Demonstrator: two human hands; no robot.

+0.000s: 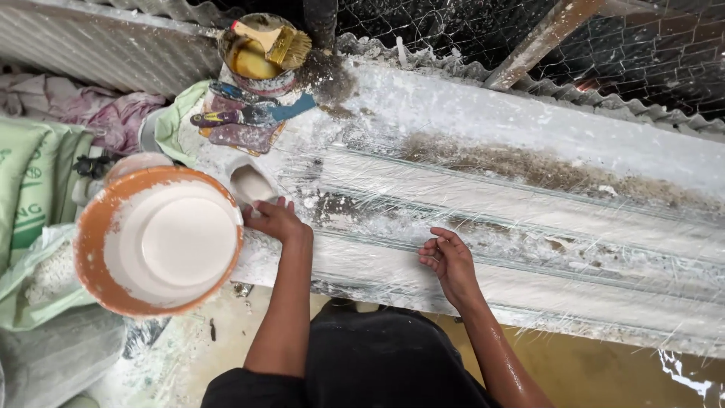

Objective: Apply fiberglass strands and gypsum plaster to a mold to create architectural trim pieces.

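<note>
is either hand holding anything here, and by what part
The left hand grips a small white cup by its near rim, beside the orange bucket. The right hand holds nothing; its curled fingers rest on the white ridged mould.

green sacks (pixel 26 181) cut off left

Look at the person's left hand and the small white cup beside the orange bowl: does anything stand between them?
Nothing visible does. The left hand already rests against the small white cup, fingers at its lower rim. The orange bowl of white liquid sits just to its left, beside the cup, not between them.
</note>
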